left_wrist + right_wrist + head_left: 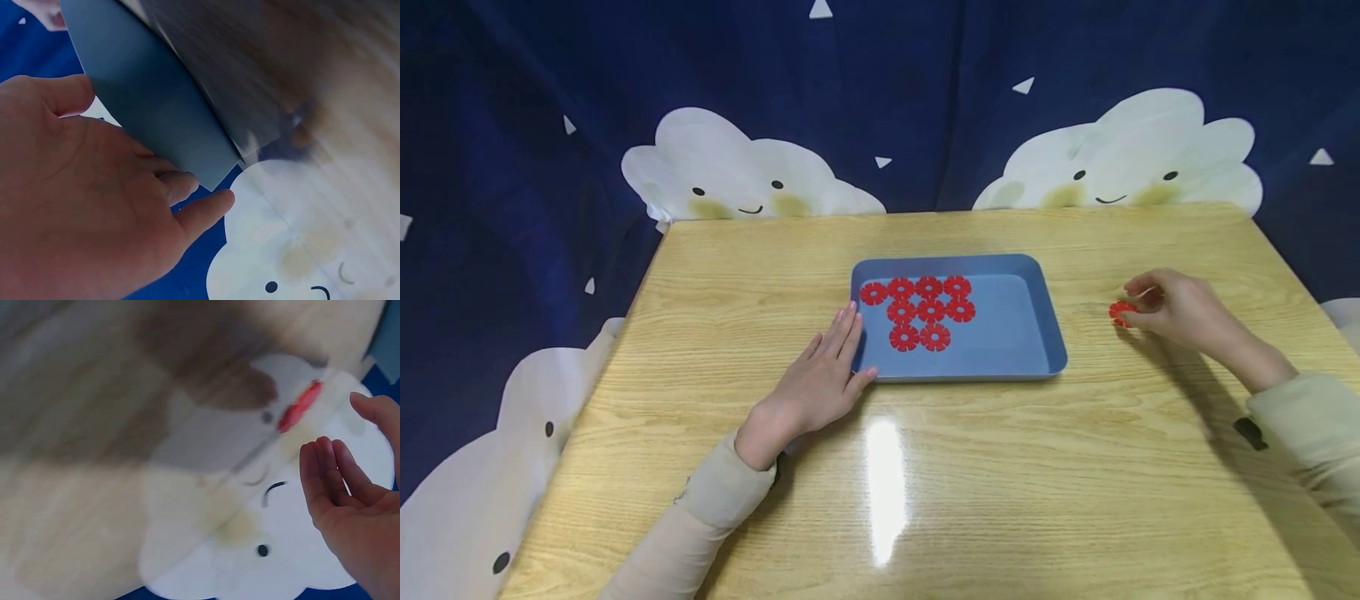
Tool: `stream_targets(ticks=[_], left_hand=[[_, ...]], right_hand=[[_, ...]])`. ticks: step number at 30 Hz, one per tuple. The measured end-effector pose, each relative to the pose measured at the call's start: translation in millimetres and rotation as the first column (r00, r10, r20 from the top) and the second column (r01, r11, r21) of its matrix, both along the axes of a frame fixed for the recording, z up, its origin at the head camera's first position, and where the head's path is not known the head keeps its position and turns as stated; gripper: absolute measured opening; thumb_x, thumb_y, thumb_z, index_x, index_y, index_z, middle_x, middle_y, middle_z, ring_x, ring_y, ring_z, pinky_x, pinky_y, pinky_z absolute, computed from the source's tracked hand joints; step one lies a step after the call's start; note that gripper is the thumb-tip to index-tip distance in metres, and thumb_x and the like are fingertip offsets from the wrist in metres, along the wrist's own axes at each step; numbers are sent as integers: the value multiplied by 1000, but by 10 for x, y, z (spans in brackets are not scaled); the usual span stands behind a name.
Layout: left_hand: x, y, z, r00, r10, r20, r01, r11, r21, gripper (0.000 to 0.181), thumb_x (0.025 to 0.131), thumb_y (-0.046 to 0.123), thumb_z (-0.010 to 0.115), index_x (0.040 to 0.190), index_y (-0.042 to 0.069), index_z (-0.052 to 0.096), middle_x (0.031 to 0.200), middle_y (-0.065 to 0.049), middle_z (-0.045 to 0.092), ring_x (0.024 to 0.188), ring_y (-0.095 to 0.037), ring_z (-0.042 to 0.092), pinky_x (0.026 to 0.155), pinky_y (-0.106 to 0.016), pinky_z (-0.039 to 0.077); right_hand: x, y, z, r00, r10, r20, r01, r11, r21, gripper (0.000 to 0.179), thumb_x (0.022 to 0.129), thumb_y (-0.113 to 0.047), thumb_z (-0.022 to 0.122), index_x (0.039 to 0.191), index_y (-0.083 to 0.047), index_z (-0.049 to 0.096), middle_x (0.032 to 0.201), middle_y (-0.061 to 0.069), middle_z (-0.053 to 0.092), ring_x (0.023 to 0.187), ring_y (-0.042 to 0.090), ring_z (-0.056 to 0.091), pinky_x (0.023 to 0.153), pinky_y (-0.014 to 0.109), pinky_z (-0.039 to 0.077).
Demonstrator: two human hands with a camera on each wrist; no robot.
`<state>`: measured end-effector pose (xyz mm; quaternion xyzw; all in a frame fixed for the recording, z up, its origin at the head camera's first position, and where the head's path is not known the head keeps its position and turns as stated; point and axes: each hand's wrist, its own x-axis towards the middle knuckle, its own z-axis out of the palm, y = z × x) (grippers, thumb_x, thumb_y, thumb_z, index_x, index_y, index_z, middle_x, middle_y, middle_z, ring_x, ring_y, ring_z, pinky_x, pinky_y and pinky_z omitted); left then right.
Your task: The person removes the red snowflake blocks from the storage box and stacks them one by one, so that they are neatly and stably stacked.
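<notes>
My left hand [820, 375] rests with straight fingers against the left end of a shallow blue tray [1048, 333]. In the left wrist view its fingers and thumb lie along the tray's outer wall [156, 106]. Several red notched plastic discs [931, 312], each with a hole in the middle, lie flat in the tray's left and middle part. Out on the table to the right is another red notched disc [1122, 313]. My right hand [1176, 312] hovers over it, thumb and fingers parted. The right wrist view shows a gap between those fingertips [307, 450] and the disc [300, 406].
A light wooden table [760, 525] carries everything, with a bright light reflection near its front. Behind it hangs a dark blue curtain [925, 83] with smiling white clouds [1120, 158] and small white triangles. The right arm's shadow falls across the table's right side.
</notes>
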<state>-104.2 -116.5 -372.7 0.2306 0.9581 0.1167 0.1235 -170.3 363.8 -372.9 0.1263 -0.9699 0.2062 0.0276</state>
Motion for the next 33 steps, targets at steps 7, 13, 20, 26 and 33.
stream_targets(ticks=[7, 13, 20, 26, 33], left_hand=[[2, -8, -1, 1000, 7, 13, -7, 1000, 0, 75, 104, 47, 34, 157, 3, 3, 163, -9, -10, 149, -23, -7, 118, -47, 13], [2, -9, -6, 1000, 5, 8, -5, 1000, -3, 75, 105, 48, 33, 157, 3, 3, 164, -10, -9, 149, -23, -7, 118, -47, 13], [5, -11, -5, 1000, 4, 8, -4, 1000, 2, 74, 105, 47, 32, 157, 2, 3, 163, -9, -10, 149, -24, -7, 118, -47, 13], [6, -6, -4, 1000, 7, 10, -7, 1000, 0, 75, 105, 47, 33, 157, 3, 3, 163, -9, -11, 149, -23, -7, 118, -47, 13], [1, 4, -7, 1000, 4, 5, -4, 1000, -1, 75, 105, 47, 33, 157, 3, 3, 163, -8, -11, 149, -23, -7, 118, -46, 12]], right_hand=[[-16, -389, 172, 990, 68, -120, -72, 997, -33, 37, 78, -9, 82, 108, 4, 65, 101, 21, 67, 86, 37, 66, 68, 40, 51], [-60, -785, 217, 976, 118, -185, -142, 982, -127, 35, 77, -6, 83, 107, 1, 67, 100, 15, 69, 85, 31, 66, 71, 34, 50], [-133, -1215, 131, 964, 212, -163, -240, 954, -179, 36, 74, -4, 85, 104, 6, 67, 97, 18, 68, 84, 31, 65, 76, 44, 53], [-198, -1475, 2, 962, 259, -89, -271, 945, -182, 37, 73, -5, 86, 101, 7, 66, 97, 19, 66, 84, 30, 61, 77, 45, 53], [-256, -1633, -125, 955, 287, -77, -296, 941, -164, 37, 71, -8, 88, 97, 8, 67, 93, 18, 66, 80, 28, 61, 73, 42, 53]])
